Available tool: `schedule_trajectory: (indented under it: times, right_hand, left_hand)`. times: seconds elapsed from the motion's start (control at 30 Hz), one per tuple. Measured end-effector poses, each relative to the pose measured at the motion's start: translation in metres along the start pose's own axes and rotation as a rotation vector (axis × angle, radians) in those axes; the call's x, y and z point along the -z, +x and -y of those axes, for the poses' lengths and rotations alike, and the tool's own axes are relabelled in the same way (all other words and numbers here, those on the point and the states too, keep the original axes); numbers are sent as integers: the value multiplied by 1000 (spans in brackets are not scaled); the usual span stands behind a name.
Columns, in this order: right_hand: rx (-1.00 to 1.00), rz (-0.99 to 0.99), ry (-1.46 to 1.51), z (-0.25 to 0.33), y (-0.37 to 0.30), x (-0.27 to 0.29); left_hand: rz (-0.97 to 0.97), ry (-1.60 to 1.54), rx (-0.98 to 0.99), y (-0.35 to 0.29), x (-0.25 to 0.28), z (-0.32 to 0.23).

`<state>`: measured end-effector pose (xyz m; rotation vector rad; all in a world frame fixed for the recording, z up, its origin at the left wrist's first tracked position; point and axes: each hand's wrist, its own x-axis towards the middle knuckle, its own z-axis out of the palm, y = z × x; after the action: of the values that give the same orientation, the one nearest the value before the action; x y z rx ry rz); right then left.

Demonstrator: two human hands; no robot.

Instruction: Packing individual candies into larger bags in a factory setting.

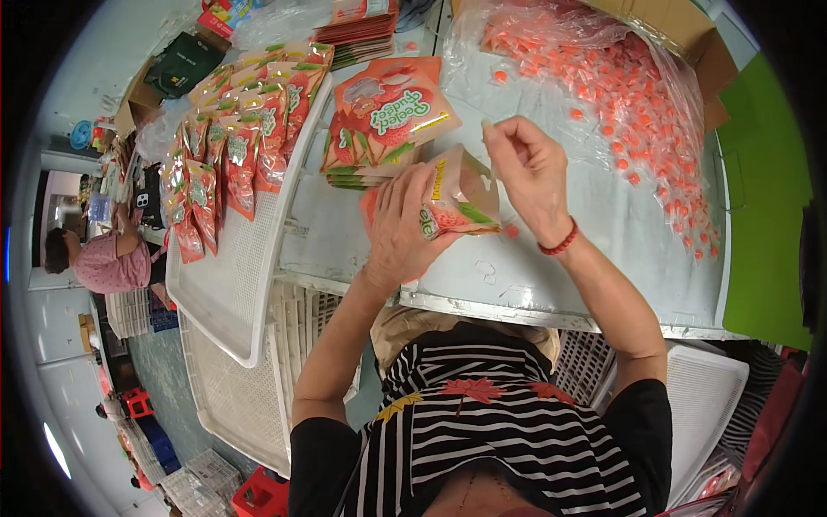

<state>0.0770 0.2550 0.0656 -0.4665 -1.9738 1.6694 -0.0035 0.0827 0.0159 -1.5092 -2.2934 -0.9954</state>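
My left hand (401, 220) is wrapped round a red and pink printed pouch (469, 194), whose open mouth faces right. Just right of that mouth is my right hand (532, 172), its fingers curled and pinched together; whatever they hold, if anything, is too small to make out. A stack of flat, matching pouches (392, 112) lies on the table beyond my left hand. Small individually wrapped orange-red candies (624, 99) are heaped at the far right, spilling from a clear plastic liner. One loose candy (511, 231) lies beside the held pouch.
To the left, a white mesh tray (228, 297) carries several filled pouches (245, 129). Another stack of flat pouches (357, 39) stands at the back. A cardboard box (711, 69) sits behind the candies. A person in pink (116, 258) works farther left. Plastic crates are under the table.
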Motion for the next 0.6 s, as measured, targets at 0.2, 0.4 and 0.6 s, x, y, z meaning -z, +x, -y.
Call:
schedule_trajectory:
  times: [0.2,0.4,0.6]
  right_hand:
    - [12,46,335,12,-8,-20]
    - [103,80,151,6,-23,-33]
    - [388,-64,-29,5,-2,8]
  left_hand:
    - [-38,-105,117,1,-2,-4]
    - [-87,-270,218,-1,-8,0]
    - [-213,-596,613,-2,15,14]
